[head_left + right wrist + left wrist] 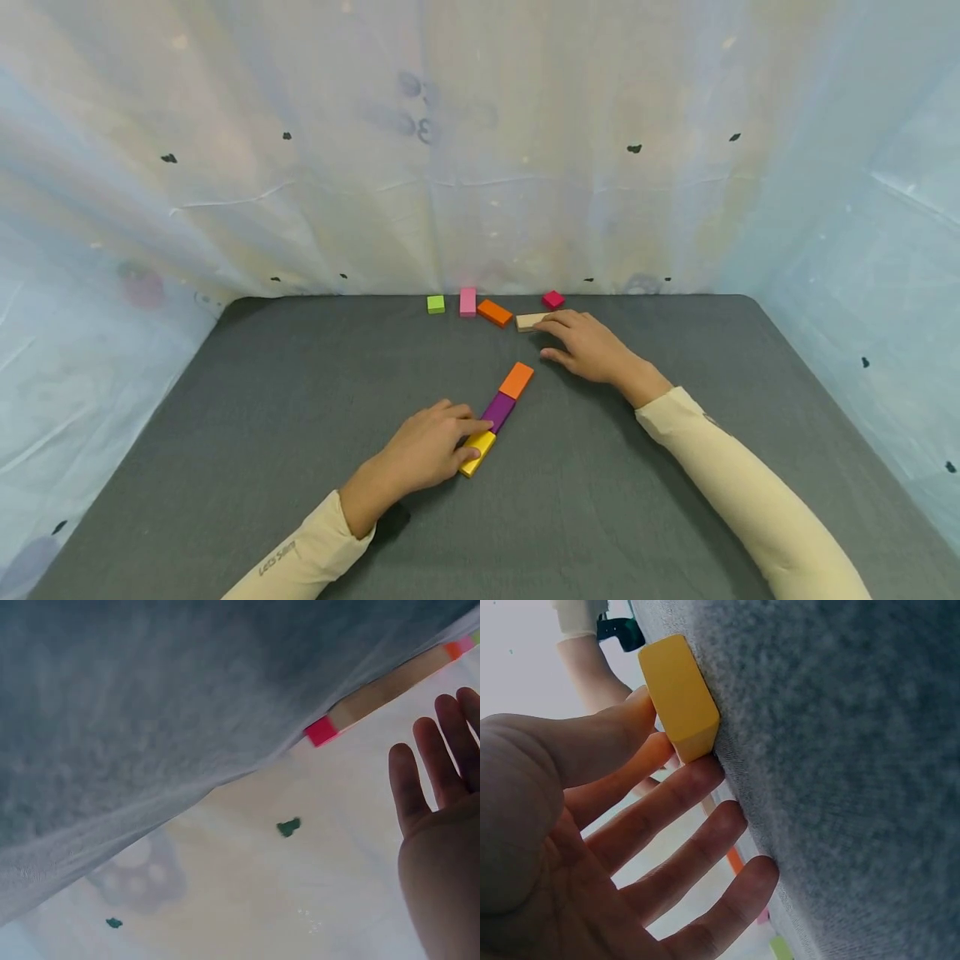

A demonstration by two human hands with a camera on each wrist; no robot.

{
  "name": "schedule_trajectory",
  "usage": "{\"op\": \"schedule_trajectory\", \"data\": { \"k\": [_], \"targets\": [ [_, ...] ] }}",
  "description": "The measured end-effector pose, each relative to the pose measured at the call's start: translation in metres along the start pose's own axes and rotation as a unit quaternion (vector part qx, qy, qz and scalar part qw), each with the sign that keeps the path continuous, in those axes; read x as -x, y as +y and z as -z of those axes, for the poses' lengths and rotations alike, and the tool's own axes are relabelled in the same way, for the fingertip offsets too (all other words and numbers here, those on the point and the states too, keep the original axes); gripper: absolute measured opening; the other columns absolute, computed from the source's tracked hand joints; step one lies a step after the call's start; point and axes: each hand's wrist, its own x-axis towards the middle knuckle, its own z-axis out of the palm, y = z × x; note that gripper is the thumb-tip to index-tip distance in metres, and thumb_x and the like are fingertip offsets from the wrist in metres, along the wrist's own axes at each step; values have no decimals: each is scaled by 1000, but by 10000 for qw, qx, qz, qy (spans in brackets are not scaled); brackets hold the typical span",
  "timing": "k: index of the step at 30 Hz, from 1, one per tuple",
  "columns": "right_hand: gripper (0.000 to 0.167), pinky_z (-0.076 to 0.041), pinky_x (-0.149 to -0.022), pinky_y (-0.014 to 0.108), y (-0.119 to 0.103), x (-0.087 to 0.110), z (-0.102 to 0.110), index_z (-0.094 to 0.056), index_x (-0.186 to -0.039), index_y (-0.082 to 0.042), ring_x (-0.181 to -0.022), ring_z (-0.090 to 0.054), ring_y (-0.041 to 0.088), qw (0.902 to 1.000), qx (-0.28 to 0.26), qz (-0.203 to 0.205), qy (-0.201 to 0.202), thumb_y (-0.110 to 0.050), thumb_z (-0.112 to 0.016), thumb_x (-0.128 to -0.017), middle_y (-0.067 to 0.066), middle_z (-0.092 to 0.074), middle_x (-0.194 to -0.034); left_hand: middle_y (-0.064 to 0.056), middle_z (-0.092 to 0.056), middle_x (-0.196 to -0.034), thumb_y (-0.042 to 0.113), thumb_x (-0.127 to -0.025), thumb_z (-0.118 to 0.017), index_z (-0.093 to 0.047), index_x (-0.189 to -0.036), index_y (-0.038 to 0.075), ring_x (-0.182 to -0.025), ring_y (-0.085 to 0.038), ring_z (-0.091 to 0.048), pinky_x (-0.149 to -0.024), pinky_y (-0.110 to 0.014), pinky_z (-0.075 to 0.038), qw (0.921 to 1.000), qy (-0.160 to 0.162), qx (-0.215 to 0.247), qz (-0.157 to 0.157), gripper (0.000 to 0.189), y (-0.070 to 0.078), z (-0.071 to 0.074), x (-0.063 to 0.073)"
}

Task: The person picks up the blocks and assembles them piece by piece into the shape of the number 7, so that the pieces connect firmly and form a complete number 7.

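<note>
In the head view, a yellow block (478, 454), a purple block (498, 412) and an orange block (517, 380) lie end to end in a slanting row. My left hand (429, 443) rests on the near end of this row, its thumb on the yellow block and its index finger where yellow meets purple. The left wrist view has the yellow block (679, 690) flat against the cloth, with the other fingers (697, 847) loosely spread. Over a beige wooden block (531, 322) farther back hovers my right hand (588, 346), fingers extended and holding nothing.
Along the back edge of the dark grey cloth-covered table (300, 375) are a green block (436, 305), a pink block (468, 302), another orange block (495, 313) and a red block (553, 300). A pale hanging sheet (480, 167) rises right behind them.
</note>
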Motion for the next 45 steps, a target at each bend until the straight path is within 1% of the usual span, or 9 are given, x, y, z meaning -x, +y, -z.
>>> {"op": "schedule_trajectory", "data": {
  "k": [6,9,14,20,25,33,36,41,45],
  "targets": [
    [48,-40,-108,55,10,-11,-3,-58,-138,-10,-127,-54,32,9989,-327,-344,-12,-32,-67,-96,13,-56,-139,5,-66,-108,32,-92,-72,-70,-127,24,-94,-13,-54,-75,-31,-49,9998,143,-9,-127,37,0,-2,1],
    [48,-39,-108,55,15,-16,-4,-58,-138,-10,-127,-53,32,9981,-457,-422,0,-31,-67,-96,12,-56,-140,4,-67,-106,31,-91,-72,-71,-126,24,-92,-14,-54,-74,-31,-48,9996,214,15,-183,36,0,-1,1],
    [46,-40,-108,54,21,-23,-4,-59,-138,-11,-127,-53,33,9966,-696,-435,40,-29,-66,-96,13,-55,-140,4,-67,-106,31,-91,-73,-71,-126,23,-91,-14,-54,-74,-31,-49,9996,215,-1,-194,35,0,2,0],
    [45,-41,-107,53,27,-28,-3,-59,-138,-9,-124,-56,33,9948,-894,-475,-80,-25,-66,-97,13,-58,-138,4,-67,-106,32,-92,-72,-70,-127,25,-91,-13,-53,-74,-30,-48,9997,167,4,-189,36,0,1,-1],
    [45,-42,-106,52,30,-31,-5,-59,-138,-8,-122,-57,32,9947,-895,-479,-155,-24,-67,-96,13,-59,-137,5,-67,-107,32,-91,-72,-70,-127,26,-91,-12,-53,-74,-29,-47,9998,163,-3,-146,36,-1,0,0],
    [47,-41,-106,53,34,-36,-9,-58,-139,-9,-124,-56,31,9953,-817,-412,-310,-27,-67,-96,13,-60,-137,5,-67,-107,32,-91,-72,-71,-126,25,-92,-13,-54,-75,-31,-49,9998,160,43,-139,36,-1,-1,-1],
    [47,-41,-107,53,35,-37,-7,-59,-138,-9,-126,-55,31,9924,-1050,-533,-364,-27,-67,-96,13,-59,-138,5,-67,-108,33,-91,-72,-70,-127,25,-93,-13,-54,-77,-31,-49,9998,157,46,-152,36,-1,-1,0],
    [46,-38,-110,52,38,-38,-5,-59,-138,-10,-131,-52,33,9837,-1552,-805,-417,-26,-67,-96,13,-57,-141,4,-67,-108,31,-91,-73,-71,-126,24,-93,-13,-55,-76,-32,-49,9995,226,51,-209,36,-2,-1,0],
    [48,-39,-110,52,41,-41,-7,-59,-139,-11,-130,-53,32,9816,-1629,-832,-552,-27,-68,-95,14,-58,-141,4,-67,-108,31,-91,-73,-71,-126,24,-94,-13,-55,-75,-32,-49,9995,240,44,-198,36,-2,-1,0]
  ]
}}
